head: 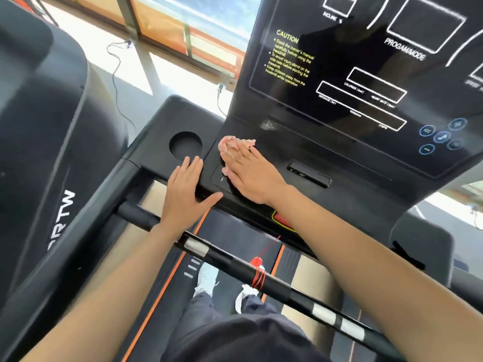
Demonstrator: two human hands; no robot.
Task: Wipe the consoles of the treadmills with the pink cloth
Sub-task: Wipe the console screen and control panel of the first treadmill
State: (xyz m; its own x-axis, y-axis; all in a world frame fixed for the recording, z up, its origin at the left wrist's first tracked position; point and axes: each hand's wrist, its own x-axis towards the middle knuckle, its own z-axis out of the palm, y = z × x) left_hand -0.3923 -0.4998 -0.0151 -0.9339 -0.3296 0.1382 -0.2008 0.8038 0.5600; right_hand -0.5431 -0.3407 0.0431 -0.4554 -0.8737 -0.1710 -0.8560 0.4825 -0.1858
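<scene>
I stand on a black treadmill, facing its console (366, 82), a dark panel with white outlines and yellow caution text. My right hand (251, 173) lies flat with straight fingers on the pink cloth (236, 143), pressing it onto the lower left tray of the console, right of the round cup holder (185, 147). Most of the cloth is hidden under my fingers. My left hand (185, 192) rests flat and spread on the console's front edge just below the cup holder, holding nothing.
A black handlebar (274, 280) with silver sensor bands and a red safety cord wound round it crosses in front of me. A second black treadmill (44, 142) stands close on the left. Blue round buttons (441, 137) sit at the console's lower right. Cables trail on the floor by the window.
</scene>
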